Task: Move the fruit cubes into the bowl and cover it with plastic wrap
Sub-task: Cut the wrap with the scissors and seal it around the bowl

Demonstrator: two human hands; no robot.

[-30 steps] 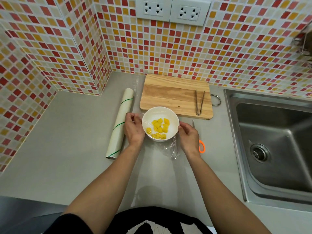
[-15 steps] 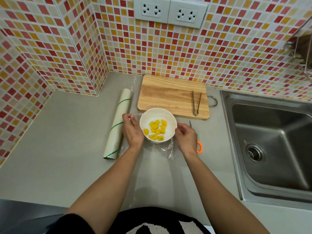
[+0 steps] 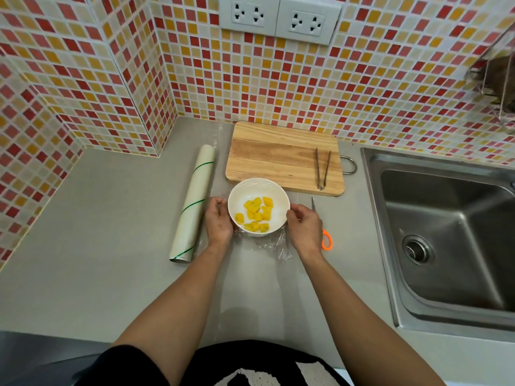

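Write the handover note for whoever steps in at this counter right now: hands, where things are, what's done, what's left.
Left hand and right hand cup opposite sides of the white bowl, pressing plastic wrap against it.
Fruit cubes are all in the bowl; the cutting board holds only tongs.
Wrap roll lies left of the bowl, scissors on the right.
Done: cubes moved, wrap stretched over the rim.
Left: tuck the loose wrap bunched at the near side.

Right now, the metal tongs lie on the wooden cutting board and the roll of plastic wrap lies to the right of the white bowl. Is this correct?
Not quite. The head view shows the roll of plastic wrap lying left of the white bowl, not right. The metal tongs do lie on the wooden cutting board.
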